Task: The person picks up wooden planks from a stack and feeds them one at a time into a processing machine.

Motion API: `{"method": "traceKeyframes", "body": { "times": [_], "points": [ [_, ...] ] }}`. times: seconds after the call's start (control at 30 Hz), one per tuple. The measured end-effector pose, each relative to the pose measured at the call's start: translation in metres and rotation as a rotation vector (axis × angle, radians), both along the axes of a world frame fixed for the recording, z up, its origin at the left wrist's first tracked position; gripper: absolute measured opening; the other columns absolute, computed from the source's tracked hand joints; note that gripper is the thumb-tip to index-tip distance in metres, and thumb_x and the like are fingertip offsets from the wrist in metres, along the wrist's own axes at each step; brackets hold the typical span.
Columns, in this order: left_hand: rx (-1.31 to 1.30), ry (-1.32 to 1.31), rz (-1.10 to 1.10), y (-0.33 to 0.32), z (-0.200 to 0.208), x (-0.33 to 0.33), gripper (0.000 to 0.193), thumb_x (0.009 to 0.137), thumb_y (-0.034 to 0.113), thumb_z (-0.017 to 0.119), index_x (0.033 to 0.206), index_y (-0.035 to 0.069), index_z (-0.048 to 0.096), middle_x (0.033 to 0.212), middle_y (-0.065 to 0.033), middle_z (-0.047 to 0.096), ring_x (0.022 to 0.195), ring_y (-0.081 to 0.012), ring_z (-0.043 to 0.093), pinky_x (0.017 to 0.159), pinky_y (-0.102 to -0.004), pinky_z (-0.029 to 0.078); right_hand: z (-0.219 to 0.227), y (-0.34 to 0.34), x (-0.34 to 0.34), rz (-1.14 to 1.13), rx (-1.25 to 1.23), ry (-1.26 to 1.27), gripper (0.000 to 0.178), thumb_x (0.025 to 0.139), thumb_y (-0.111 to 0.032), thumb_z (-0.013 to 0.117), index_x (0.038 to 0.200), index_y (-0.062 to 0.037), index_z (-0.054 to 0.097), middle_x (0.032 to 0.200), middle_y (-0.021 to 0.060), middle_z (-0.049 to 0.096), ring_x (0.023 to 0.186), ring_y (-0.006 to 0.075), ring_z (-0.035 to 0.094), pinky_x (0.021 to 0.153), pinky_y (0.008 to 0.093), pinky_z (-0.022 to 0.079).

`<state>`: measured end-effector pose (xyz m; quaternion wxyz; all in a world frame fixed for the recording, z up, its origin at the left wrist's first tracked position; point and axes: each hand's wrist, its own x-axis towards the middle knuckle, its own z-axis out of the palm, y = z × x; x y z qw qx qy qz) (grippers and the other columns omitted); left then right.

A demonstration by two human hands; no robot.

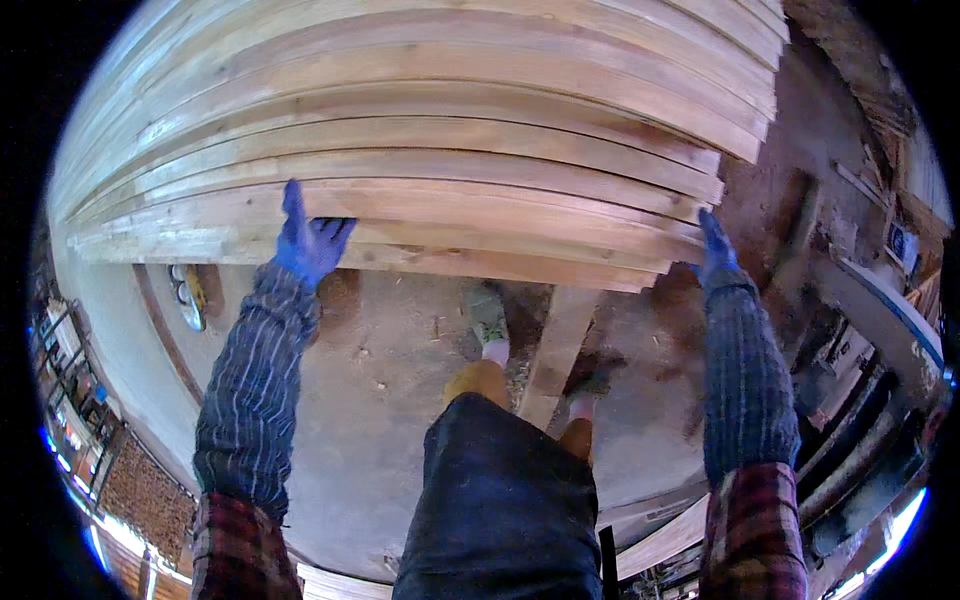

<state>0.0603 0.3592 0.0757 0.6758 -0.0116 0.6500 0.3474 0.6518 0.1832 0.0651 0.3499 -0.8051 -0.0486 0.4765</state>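
Both hands wear blue gloves: the left hand (308,240) lies flat, fingers spread, on the front edge of the stack of planks (450,150), while the right hand (716,250) grips that stack's right end. Below, one loose plank (555,345) lies on the floor (390,400) between the person's feet.

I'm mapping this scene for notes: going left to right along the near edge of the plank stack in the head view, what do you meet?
Left hand in a blue glove on the plank stack → left shoe → loose plank on the floor → right hand at the stack's end.
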Motion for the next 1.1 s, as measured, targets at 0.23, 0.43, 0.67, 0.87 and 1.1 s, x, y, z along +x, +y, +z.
{"method": "traceKeyframes", "body": {
  "times": [0.23, 0.43, 0.67, 0.87, 1.1],
  "points": [
    [0.083, -0.132, 0.171, -0.020, -0.025, 0.021, 0.093, 0.083, 0.075, 0.058, 0.150, 0.015, 0.034, 0.147, -0.0139, 0.045, 0.135, -0.0323, 0.044, 0.114, -0.0495, 0.035, 0.015, -0.025, 0.055, -0.080, -0.132, 0.154, 0.064, 0.091, -0.054, 0.066, 0.138, -0.0118, 0.055, 0.130, 0.0094, 0.061, 0.110, 0.0285, 0.062, 0.092, 0.0472, 0.054],
    [0.230, -0.290, 0.328, -0.016, 0.039, 0.044, 0.096, 0.080, 0.077, 0.059, 0.150, 0.018, 0.032, 0.145, -0.0130, 0.046, 0.134, -0.0332, 0.044, 0.109, -0.0595, 0.036, 0.056, -0.051, 0.084, -0.072, -0.140, -0.056, 0.026, 0.091, -0.032, 0.067, 0.112, -0.0164, 0.069, 0.105, 0.0058, 0.069, 0.098, 0.0256, 0.065, 0.082, 0.0449, 0.056],
    [0.294, -0.197, 0.337, -0.073, 0.139, 0.050, 0.088, 0.089, 0.070, 0.056, 0.150, 0.011, 0.034, 0.143, -0.0138, 0.048, 0.129, -0.0306, 0.049, 0.107, -0.0461, 0.042, 0.152, 0.054, -0.020, 1.627, -0.145, -0.021, 0.035, 0.092, -0.028, 0.068, 0.120, -0.0070, 0.067, 0.119, 0.0090, 0.066, 0.105, 0.0242, 0.063, 0.089, 0.0360, 0.052],
    [0.144, -0.675, 0.146, -0.264, 0.156, 0.152, 0.043, 0.101, 0.026, 0.055, 0.138, 0.008, 0.048, 0.136, -0.0116, 0.054, 0.126, -0.0241, 0.050, 0.110, -0.0399, 0.040, 0.187, 0.090, -0.333, 1.227, 0.068, 0.948, 0.094, 0.084, -0.037, 0.078, 0.157, -0.0144, 0.023, 0.146, 0.0103, 0.040, 0.128, 0.0250, 0.046, 0.108, 0.0377, 0.041],
    [0.761, 0.068, -1.326, -0.225, 0.352, 0.091, 0.035, 0.098, 0.037, 0.056, 0.121, 0.011, 0.066, 0.114, -0.0140, 0.068, 0.108, -0.0293, 0.064, 0.099, -0.0397, 0.050, 0.291, 0.006, -0.317, 1.445, 0.089, 0.632, 0.114, 0.066, -0.041, 0.091, 0.154, -0.0039, 0.029, 0.150, 0.0163, 0.044, 0.139, 0.0271, 0.040, 0.117, 0.0408, 0.032]
  ]
}}
